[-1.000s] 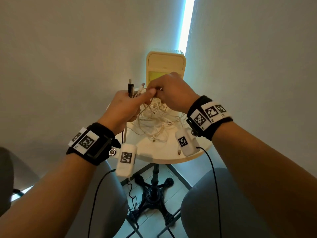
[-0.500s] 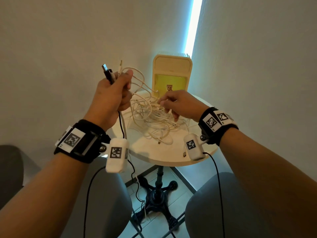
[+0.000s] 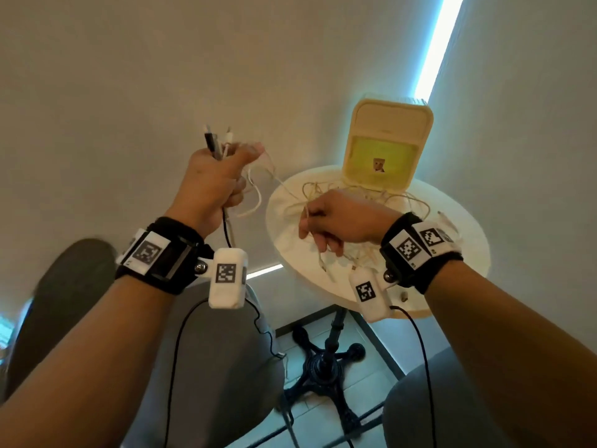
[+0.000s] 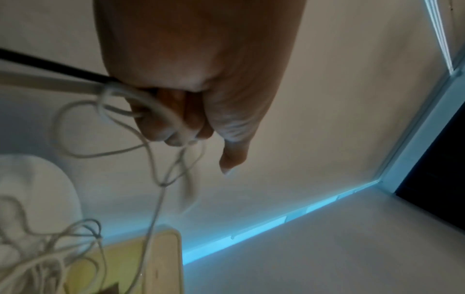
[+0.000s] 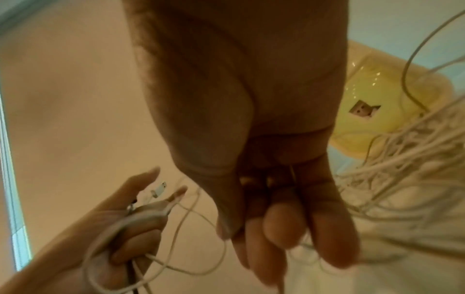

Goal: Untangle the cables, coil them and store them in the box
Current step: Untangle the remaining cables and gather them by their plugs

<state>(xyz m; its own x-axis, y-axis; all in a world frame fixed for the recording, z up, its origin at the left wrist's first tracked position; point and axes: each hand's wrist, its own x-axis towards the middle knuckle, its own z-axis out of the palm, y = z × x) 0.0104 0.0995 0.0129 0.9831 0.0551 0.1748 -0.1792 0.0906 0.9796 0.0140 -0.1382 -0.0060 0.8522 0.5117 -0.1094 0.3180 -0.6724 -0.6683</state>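
Holding a bundle of plug ends (image 3: 217, 144) upright in our left hand (image 3: 211, 185), fingers curled tight round a black cable (image 4: 48, 66) and several white ones, we have that fist raised off to the left of the round table (image 3: 465, 250), clear of its edge. Our right hand (image 3: 336, 221) sits lower, over the near-left part of the tabletop, thumb and fingers pinching a single white strand (image 3: 307, 215) that drops from the pinch toward the surface. The tangle of white cables (image 3: 381, 202) lies on the table just beyond and to the right of that hand, spread in front of the open box (image 3: 386, 147), which stands at the far edge with its lid tipped up. What matters next, we judge, is the line the white strands make: they run from the raised left fist down and rightward to the heap, so the slack lies between our two hands. The right hand is the nearer to the knot; drawing the hands apart along that slanted line should show which loop binds, though pulling hard may only tighten it.
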